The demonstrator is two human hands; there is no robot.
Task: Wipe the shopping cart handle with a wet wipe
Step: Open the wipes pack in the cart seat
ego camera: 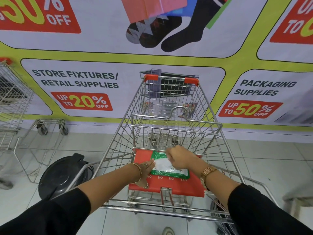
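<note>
A green and white pack of wet wipes point(169, 168) lies on the red child-seat flap point(179, 185) of a steel shopping cart point(208, 116). My left hand point(147, 168) presses flat on the pack's left edge. My right hand point(177, 157) is closed over the pack's top, fingers pinched at its white centre; whether it holds a wipe is hidden. The cart's metal handle bar point(160, 212) runs across the frame below the flap, under both forearms, with neither hand touching it.
A black round bin point(62, 175) stands on the tiled floor left of the cart. Other wire carts point(13, 106) are parked at the far left. A printed sale banner point(105, 78) covers the wall right behind the cart's front.
</note>
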